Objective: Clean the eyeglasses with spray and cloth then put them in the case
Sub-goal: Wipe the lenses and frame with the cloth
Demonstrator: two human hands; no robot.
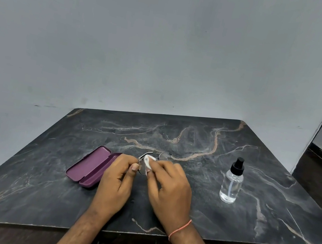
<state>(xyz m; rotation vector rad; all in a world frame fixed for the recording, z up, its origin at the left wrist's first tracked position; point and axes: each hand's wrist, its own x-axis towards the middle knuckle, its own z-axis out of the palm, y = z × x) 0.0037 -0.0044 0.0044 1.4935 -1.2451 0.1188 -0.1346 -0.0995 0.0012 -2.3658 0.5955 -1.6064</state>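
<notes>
Thin dark-framed eyeglasses [151, 154] are held just above the middle of the dark marble table [195, 140]. My left hand [117, 180] pinches the frame at its left side. A small white cloth [147, 160] is pressed against one lens by my right hand [170, 189]. Most of the glasses are hidden behind my fingers and the cloth. The purple eyeglass case [91, 165] lies open on the table just left of my left hand. A clear spray bottle [232, 184] with a black nozzle stands upright to the right, apart from both hands.
The table stands against a plain grey wall, with its near edge at my forearms. Dark floor shows to the right and below the table.
</notes>
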